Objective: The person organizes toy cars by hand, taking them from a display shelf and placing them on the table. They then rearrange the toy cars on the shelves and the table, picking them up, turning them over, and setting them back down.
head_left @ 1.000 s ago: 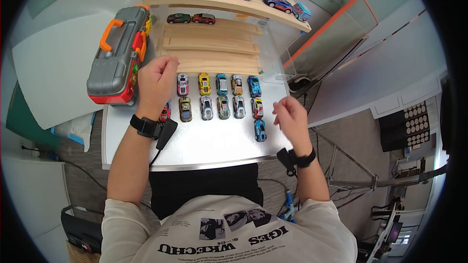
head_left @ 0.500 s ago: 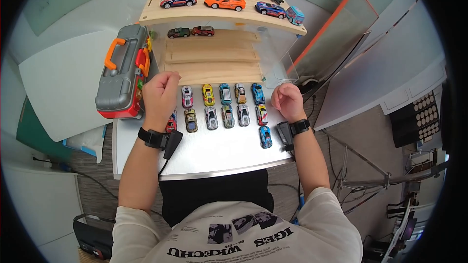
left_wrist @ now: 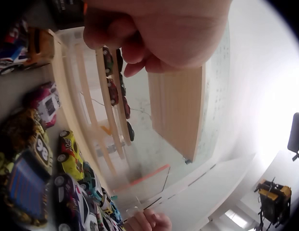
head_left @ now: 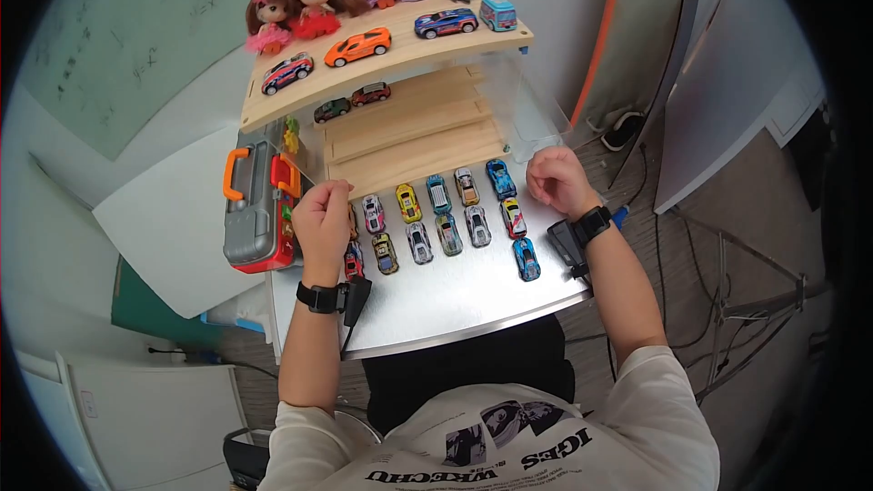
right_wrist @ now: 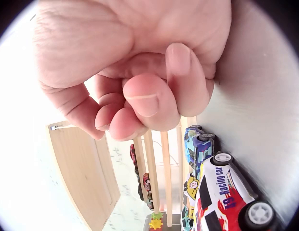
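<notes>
My left hand [head_left: 325, 223] rests at the left end of the rows of toy cars, fingers loosely curled with nothing in them. It partly covers an orange-brown car, and a red car [head_left: 353, 260] sits by its wrist. At the right end, my right hand [head_left: 559, 184] also hangs loosely curled and holds nothing. Nearest to it are a blue car [head_left: 500, 179] and a white, red and yellow racing car [head_left: 513, 218]. Another blue car [head_left: 526, 259] stands in front of these. Between the hands are a yellow car [head_left: 408, 204] and several others.
Behind the cars rises a stepped wooden shelf [head_left: 418, 164] with two small cars on an upper step. Its top board [head_left: 400, 32] bears dolls, larger cars and a toy bus [head_left: 497, 13]. A grey toolbox [head_left: 252, 218] stands left on the silver table [head_left: 436, 309].
The head view has swung and tilted upward, bringing the dolls fully into sight. My right hand has moved forward from beside the front blue car to beside the back row. The left hand stays by the left cars.
</notes>
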The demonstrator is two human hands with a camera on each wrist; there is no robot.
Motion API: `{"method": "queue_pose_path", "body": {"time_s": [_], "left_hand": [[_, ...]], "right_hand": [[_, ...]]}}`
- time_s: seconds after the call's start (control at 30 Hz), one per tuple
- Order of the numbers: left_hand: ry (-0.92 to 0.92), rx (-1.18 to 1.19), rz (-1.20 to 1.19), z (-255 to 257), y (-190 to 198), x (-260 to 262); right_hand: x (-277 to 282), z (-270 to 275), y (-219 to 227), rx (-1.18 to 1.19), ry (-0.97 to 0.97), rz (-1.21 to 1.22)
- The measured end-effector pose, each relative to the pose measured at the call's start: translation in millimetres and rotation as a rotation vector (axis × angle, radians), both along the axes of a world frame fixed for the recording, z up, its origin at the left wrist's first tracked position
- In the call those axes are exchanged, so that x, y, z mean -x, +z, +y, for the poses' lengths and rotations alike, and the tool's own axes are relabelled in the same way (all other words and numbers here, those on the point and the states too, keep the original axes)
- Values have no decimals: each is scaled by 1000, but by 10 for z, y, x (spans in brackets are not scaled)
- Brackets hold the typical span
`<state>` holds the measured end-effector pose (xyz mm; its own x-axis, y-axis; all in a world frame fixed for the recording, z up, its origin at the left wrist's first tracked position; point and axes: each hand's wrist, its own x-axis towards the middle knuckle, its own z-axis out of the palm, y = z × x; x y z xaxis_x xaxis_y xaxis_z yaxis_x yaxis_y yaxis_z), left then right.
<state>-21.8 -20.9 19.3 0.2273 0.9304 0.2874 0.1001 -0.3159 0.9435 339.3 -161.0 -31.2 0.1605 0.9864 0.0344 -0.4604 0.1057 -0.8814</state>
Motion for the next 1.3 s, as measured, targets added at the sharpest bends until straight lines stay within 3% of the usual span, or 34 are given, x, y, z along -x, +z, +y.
{"method": "queue_pose_path", "body": {"time_s": [0.07, 0.23, 0.27, 0.33, 0.5, 0.67, 0.9, 1.07, 1.17, 1.3], "left_hand": [[-29, 1, 78, -22, 151, -75], [-9, -502, 631, 116, 547, -453], [-7, -508, 637, 214, 576, -540], [4, -857, 732, 476, 561, -717], [1, -874, 914, 857, 528, -1048], [21, -746, 1218, 1007, 543, -1201], [12, -711, 1223, 1145, 552, -1207], [-126, -761, 1230, 1168, 608, -1185], [-124, -887, 1142, 788, 699, -1174], [-322, -887, 1002, -164, 865, -929]], "right_hand": [[21, -13, 41, 10, 0, -3], [18, -11, 45, 36, 31, -47], [19, -10, 49, 47, 29, -70], [23, -5, 62, 49, 24, -90], [34, -6, 81, 74, 11, -104], [40, 1, 78, 99, 7, -138], [29, -5, 101, 90, 44, -184], [31, 10, 93, 92, 45, -188], [27, 2, 82, 99, 42, -191], [63, -7, 113, 104, 14, -203]]}}
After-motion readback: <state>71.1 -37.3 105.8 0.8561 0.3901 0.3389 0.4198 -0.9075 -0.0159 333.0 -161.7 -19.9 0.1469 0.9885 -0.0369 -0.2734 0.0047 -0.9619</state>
